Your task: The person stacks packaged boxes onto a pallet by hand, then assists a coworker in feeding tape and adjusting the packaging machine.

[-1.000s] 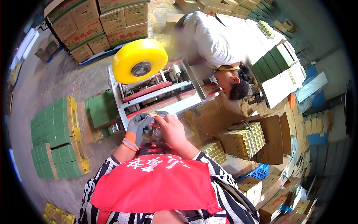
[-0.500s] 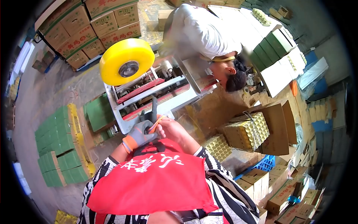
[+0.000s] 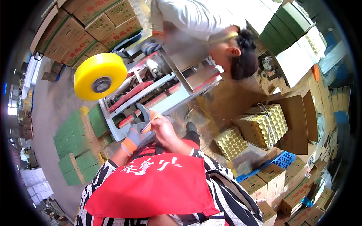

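Note:
In front of my red apron point(image 3: 151, 184), both hands are on a loose grey work glove point(image 3: 142, 110) with an orange cuff. My left hand point(image 3: 138, 136) wears a matching glove and grips the loose one from the left. Bare and closed, my right hand point(image 3: 164, 130) pinches the cuff edge from the other side. Parts of the fingers and of the loose glove are hidden behind each other. Just beyond my hands stands a metal carton-sealing machine point(image 3: 176, 87) with red strips. A large yellow tape roll point(image 3: 117, 71) is mounted at its left.
A person in a white top point(image 3: 200, 17) leans over the machine's far side. Egg trays point(image 3: 230, 143) and an open carton point(image 3: 298, 126) stand at right, beside a blue crate point(image 3: 283, 159). Green cartons point(image 3: 77, 137) lie left; printed cartons point(image 3: 102, 26) are stacked behind.
My view has shifted, so the tape roll appears further left. My right hand and the loose glove's cuff have turned upward. The other person has leaned further right, and their gloved hand now shows by the machine.

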Tool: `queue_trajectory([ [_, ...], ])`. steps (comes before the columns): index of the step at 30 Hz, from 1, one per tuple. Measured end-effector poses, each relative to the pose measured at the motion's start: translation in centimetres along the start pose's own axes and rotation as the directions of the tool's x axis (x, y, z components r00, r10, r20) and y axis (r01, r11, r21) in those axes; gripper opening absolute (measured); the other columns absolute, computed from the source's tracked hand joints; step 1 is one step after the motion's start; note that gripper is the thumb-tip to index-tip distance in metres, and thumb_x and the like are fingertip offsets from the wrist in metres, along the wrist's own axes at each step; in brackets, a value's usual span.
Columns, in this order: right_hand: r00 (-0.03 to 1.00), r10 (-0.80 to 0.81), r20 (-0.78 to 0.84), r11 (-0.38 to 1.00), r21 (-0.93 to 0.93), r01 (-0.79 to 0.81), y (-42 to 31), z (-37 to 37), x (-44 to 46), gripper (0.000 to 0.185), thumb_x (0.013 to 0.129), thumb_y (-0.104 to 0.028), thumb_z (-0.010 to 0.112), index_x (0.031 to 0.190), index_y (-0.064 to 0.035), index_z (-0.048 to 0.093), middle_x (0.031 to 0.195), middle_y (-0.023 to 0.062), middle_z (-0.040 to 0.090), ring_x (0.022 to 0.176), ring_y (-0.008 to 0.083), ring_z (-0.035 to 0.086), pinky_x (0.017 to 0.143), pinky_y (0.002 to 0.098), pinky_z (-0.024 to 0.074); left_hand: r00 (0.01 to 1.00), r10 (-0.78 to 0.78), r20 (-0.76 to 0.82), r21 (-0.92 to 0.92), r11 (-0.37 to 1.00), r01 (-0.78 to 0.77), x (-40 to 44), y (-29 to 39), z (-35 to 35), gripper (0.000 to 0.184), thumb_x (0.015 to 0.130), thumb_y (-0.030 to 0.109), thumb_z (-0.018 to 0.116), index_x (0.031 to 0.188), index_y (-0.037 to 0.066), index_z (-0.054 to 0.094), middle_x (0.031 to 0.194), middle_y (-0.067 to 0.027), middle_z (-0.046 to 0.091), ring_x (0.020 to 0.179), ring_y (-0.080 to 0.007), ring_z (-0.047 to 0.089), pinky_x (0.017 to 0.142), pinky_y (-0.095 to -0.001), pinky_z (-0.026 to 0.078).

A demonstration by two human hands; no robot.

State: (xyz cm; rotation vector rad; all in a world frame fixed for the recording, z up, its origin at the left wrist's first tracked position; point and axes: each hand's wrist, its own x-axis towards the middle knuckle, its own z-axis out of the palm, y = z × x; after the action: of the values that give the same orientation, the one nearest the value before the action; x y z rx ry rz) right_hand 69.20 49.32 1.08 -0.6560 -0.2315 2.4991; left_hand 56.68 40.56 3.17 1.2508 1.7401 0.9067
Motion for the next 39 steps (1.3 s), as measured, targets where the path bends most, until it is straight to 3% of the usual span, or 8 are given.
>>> queue_trajectory([
  [6, 0.985, -0.058, 0.164, 0.962, -0.256, 0.099, -2.8, -2.5, 1.1, 0.033, 0.087, 0.001, 0.040, 0.116, 0.0013, 0.055, 0.098, 0.0068, 0.061, 0.092, 0.0173, 0.062, 0.082, 0.0340, 0.0501, 0.883, -0.434, -0.178, -0.294, 0.880, 0.373, 3.4, 3.8, 2.0, 0.019, 0.085, 0.017, 0.071, 0.096, 0.002, 0.066, 0.069, 0.0016, 0.062, 0.054, -0.0047, 0.053, 0.049, -0.0221, 0.044],
  [11, 0.745, -0.245, 0.620, 0.245, -0.704, 0.666, -6.7, -2.9, 2.1, 0.022, 0.082, -0.002, 0.053, 0.101, -0.0019, 0.064, 0.091, 0.0219, 0.059, 0.088, 0.0431, 0.057, 0.083, 0.0437, 0.0479, 0.932, 0.189, -0.308, 0.411, 0.910, -0.049, 4.0, 7.4, 3.5, 0.019, 0.082, 0.009, 0.070, 0.075, 0.002, 0.054, 0.067, -0.0079, 0.054, 0.062, -0.0179, 0.056, 0.058, -0.0351, 0.045],
  [15, 0.811, -0.205, 0.548, 0.174, -0.795, 0.581, -8.3, -1.8, 2.8, 0.010, 0.080, -0.009, 0.062, 0.087, -0.0032, 0.058, 0.086, 0.0201, 0.059, 0.084, 0.0447, 0.057, 0.075, 0.0483, 0.0485, 0.917, 0.346, -0.196, 0.597, 0.784, -0.168, 4.9, 10.7, 3.6, 0.017, 0.077, 0.010, 0.073, 0.073, 0.004, 0.058, 0.071, -0.0116, 0.055, 0.065, -0.0322, 0.054, 0.060, -0.0355, 0.045],
  [19, 0.958, 0.037, 0.283, 0.547, -0.809, 0.218, -10.1, -1.0, 4.7, 0.006, 0.088, -0.007, 0.053, 0.089, -0.0015, 0.056, 0.076, 0.0148, 0.060, 0.068, 0.0328, 0.061, 0.064, 0.0410, 0.0490, 0.909, 0.319, -0.268, 0.630, 0.772, -0.086, 4.4, 10.8, 5.0, 0.009, 0.079, 0.011, 0.071, 0.082, 0.007, 0.063, 0.074, -0.0107, 0.059, 0.069, -0.0295, 0.058, 0.061, -0.0381, 0.045],
  [22, 0.937, 0.266, 0.225, 0.896, -0.417, -0.154, -13.3, 1.9, 3.4, 0.012, 0.095, -0.007, 0.046, 0.091, -0.0103, 0.057, 0.073, -0.0035, 0.050, 0.066, 0.0089, 0.049, 0.059, 0.0282, 0.0422, 0.926, -0.110, -0.362, 0.206, 0.959, 0.194, 4.2, 10.0, 6.0, 0.010, 0.084, 0.009, 0.069, 0.090, 0.004, 0.063, 0.077, -0.0084, 0.061, 0.076, -0.0224, 0.062, 0.065, -0.0344, 0.047],
  [27, 0.925, 0.249, 0.286, 0.963, -0.173, -0.206, -11.4, 2.0, 4.5, 0.036, 0.098, -0.007, 0.043, 0.134, -0.0068, 0.039, 0.114, 0.0013, 0.052, 0.101, 0.0135, 0.051, 0.088, 0.0276, 0.0402, 0.830, -0.495, -0.257, -0.471, 0.814, 0.339, 4.2, 10.7, 7.2, 0.011, 0.093, 0.014, 0.062, 0.094, 0.003, 0.061, 0.082, -0.0027, 0.062, 0.064, -0.0081, 0.060, 0.056, -0.0243, 0.046],
  [33, 0.904, -0.082, 0.420, 0.996, 0.058, 0.064, -4.8, -1.5, 9.7, 0.049, 0.097, -0.005, 0.040, 0.146, -0.0035, 0.036, 0.138, 0.0094, 0.052, 0.124, 0.0191, 0.050, 0.108, 0.0294, 0.0340, 0.956, -0.201, -0.215, 0.356, 0.895, 0.268, 3.6, 12.5, 7.3, 0.018, 0.089, 0.017, 0.065, 0.083, 0.001, 0.057, 0.075, -0.0139, 0.059, 0.060, -0.0290, 0.059, 0.055, -0.0379, 0.044],
  [39, 0.927, -0.048, 0.372, 0.974, -0.186, 0.126, -5.8, -1.4, 9.7, 0.037, 0.100, -0.020, 0.045, 0.130, -0.0015, 0.056, 0.126, 0.0059, 0.060, 0.118, 0.0174, 0.052, 0.105, 0.0298, 0.0338, 0.970, -0.003, -0.243, 0.486, 0.865, 0.124, 3.7, 12.0, 8.5, 0.017, 0.087, 0.017, 0.066, 0.082, 0.003, 0.057, 0.078, -0.0167, 0.057, 0.073, -0.0383, 0.058, 0.060, -0.0426, 0.045],
])
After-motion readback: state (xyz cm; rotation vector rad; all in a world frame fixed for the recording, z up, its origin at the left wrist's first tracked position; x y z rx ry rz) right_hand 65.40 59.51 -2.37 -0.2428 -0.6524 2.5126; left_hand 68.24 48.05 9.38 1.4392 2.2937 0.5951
